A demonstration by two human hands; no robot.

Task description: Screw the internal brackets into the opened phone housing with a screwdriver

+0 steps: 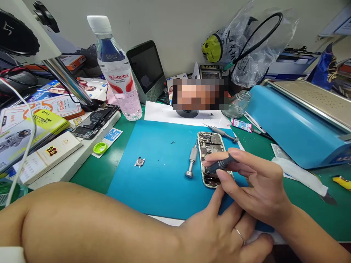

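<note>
An opened smartphone (212,148) with its inner parts bare lies upright on the blue mat (153,190). My left hand (219,233), a ring on one finger, reaches across below it. One digit touches the phone's lower edge, and other fingertips are hidden behind my right hand (255,182). Dark grey tweezers (222,164) are pinched in my right hand, their tip over the phone's lower part. Left of the phone lies a silver screwdriver (193,157); another screwdriver (222,133) rests beyond its top. A small metal part (139,162) sits farther left on the mat.
At left, a water bottle (120,73) stands near another opened phone (95,120), a green cap (100,148) and boxes (49,157). A glass jar (240,104) and blue machine (296,128) occupy the right. A yellow cutter (341,182) lies at the right edge.
</note>
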